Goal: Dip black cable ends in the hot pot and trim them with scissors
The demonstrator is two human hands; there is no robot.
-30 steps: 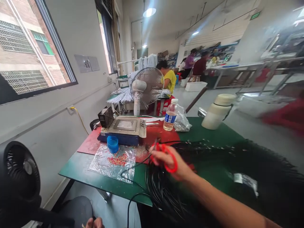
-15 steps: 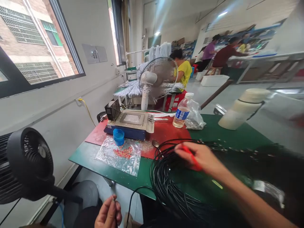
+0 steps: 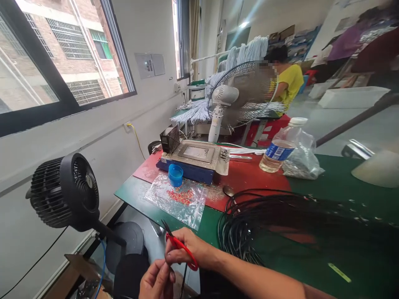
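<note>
Red-handled scissors [image 3: 190, 254] rest in my right hand [image 3: 199, 245], their dark blades pointing up and away to the left. My left hand [image 3: 156, 280] is pinched closed just below, its fingertips meeting those of my right hand. A black cable [image 3: 183, 279] runs down beside the hands, and my left fingers are closed on its end, which is mostly covered. On the green table, right of my hands, lies a large coil of black cables [image 3: 233, 232] with stripped, shiny ends fanned to the right.
A clear plastic bag [image 3: 191, 214] with small red bits and a blue cup [image 3: 175, 176] lie before a hot plate [image 3: 195, 153]. A spoon [image 3: 228, 191], a bottle [image 3: 277, 149], a black fan [image 3: 81, 193] and a white standing fan [image 3: 215, 124] surround the table. A person in yellow [image 3: 291, 83] sits beyond.
My right hand has moved left from above the cable coil to my left hand, bringing the scissors with it. The view has turned to the left.
</note>
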